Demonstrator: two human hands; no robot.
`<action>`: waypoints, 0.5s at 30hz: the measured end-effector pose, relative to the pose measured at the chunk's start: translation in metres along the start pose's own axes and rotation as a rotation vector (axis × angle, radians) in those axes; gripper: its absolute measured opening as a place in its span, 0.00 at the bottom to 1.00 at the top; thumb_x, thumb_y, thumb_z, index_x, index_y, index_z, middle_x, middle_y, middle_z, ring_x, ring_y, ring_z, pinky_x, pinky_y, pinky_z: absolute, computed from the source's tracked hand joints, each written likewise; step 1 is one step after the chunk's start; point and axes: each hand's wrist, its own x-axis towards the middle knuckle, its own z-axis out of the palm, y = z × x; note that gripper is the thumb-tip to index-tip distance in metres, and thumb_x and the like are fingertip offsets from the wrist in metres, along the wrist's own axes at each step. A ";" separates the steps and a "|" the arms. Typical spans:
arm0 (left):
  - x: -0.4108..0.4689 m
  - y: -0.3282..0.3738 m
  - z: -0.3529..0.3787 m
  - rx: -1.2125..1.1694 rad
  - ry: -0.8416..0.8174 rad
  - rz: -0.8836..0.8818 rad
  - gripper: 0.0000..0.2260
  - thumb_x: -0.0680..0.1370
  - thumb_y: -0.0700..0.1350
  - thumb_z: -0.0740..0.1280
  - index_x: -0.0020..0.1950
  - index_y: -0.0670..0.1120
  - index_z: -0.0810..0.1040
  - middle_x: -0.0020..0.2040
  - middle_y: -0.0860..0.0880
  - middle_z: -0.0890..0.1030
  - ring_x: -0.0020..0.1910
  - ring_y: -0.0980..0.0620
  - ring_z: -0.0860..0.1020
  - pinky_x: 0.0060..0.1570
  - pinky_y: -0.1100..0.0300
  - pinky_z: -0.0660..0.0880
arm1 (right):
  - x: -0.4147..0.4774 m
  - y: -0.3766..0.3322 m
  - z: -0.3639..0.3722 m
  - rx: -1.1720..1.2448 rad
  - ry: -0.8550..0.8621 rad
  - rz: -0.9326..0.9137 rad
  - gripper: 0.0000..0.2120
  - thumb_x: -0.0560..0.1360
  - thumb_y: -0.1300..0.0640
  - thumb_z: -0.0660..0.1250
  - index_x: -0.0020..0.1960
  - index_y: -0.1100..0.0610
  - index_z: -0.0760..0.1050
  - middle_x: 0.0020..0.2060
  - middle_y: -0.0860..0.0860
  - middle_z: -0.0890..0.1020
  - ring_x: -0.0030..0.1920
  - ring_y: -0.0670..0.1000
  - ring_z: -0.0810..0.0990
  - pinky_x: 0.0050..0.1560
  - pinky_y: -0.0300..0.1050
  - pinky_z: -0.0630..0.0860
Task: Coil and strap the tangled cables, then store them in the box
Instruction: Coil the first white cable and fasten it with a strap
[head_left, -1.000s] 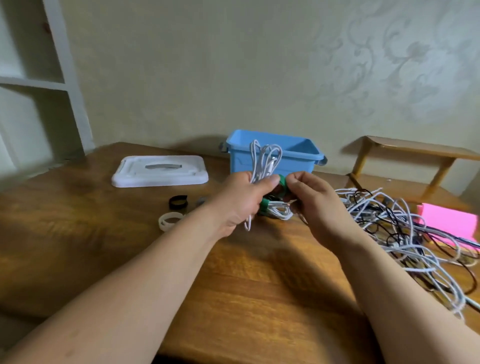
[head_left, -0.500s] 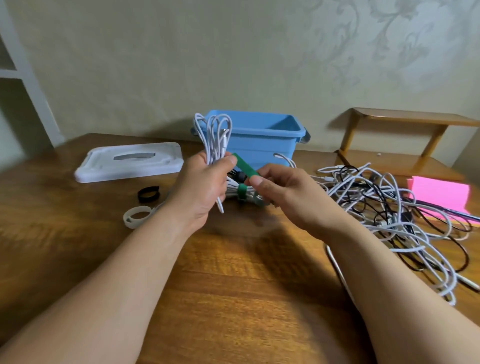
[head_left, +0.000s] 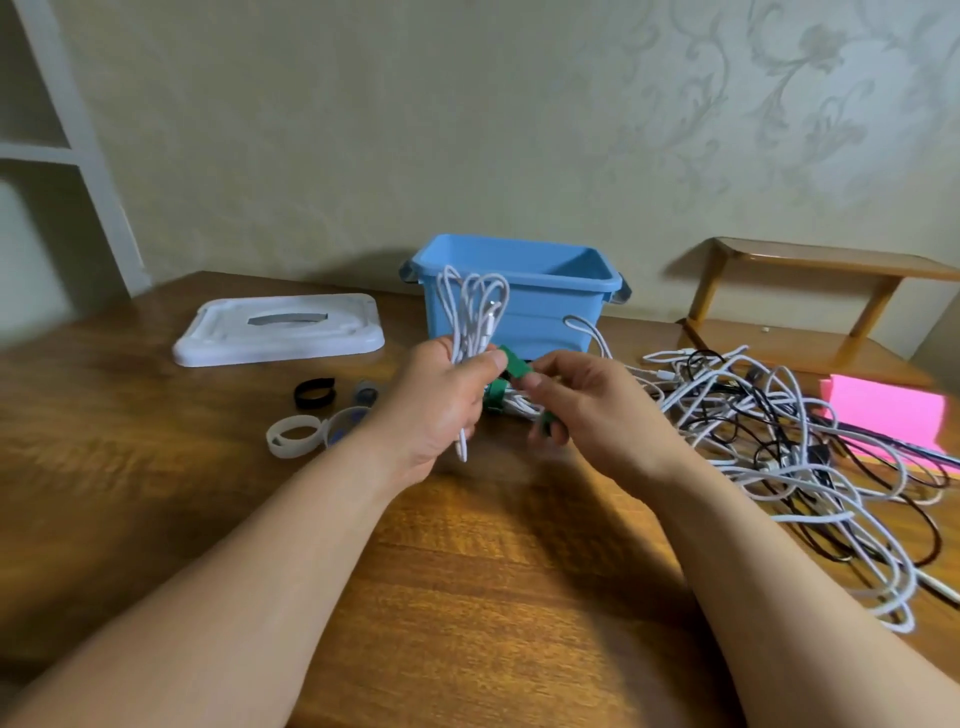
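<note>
Left hand (head_left: 441, 400) is closed around the middle of the coil (head_left: 471, 317), a white cable folded into long loops; long axis near upright, loop ends fanned above the fist, one tail hanging below it. Coil sits in the air over the table (head_left: 467, 597), in front of the box (head_left: 524, 306). Right hand (head_left: 582, 410) is just beside the left, thumb and forefinger pinching the free end of the green strap (head_left: 515, 368); the strap runs across the coil's axis, from the left thumb toward the right fingers (its far end seems to pass round the bundle below, partly hidden). Judgement: the wrap turns on pulling the strap crosswise round the coil waist, right hand nearer for that. The tangle (head_left: 779, 441) lies to the right, well apart from both hands. The box looks empty from here.
</note>
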 end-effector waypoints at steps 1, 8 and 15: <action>-0.001 -0.001 0.001 0.026 -0.013 -0.008 0.06 0.86 0.45 0.66 0.57 0.42 0.76 0.29 0.51 0.65 0.27 0.53 0.62 0.27 0.59 0.61 | 0.001 0.001 -0.002 -0.028 0.072 -0.013 0.08 0.85 0.55 0.67 0.53 0.59 0.81 0.36 0.60 0.81 0.34 0.52 0.78 0.36 0.43 0.74; -0.002 -0.003 0.004 0.296 -0.010 -0.003 0.12 0.86 0.54 0.66 0.54 0.47 0.83 0.33 0.50 0.77 0.33 0.52 0.74 0.39 0.51 0.72 | -0.004 -0.015 -0.011 -0.012 0.145 -0.226 0.07 0.84 0.54 0.70 0.50 0.55 0.84 0.52 0.48 0.85 0.56 0.46 0.83 0.60 0.46 0.76; -0.004 0.005 0.009 1.060 -0.086 0.164 0.03 0.86 0.45 0.64 0.59 0.51 0.76 0.51 0.51 0.79 0.45 0.50 0.78 0.47 0.55 0.78 | -0.011 -0.017 0.015 0.117 -0.132 -0.130 0.12 0.85 0.53 0.67 0.49 0.60 0.83 0.37 0.55 0.80 0.35 0.49 0.72 0.37 0.45 0.69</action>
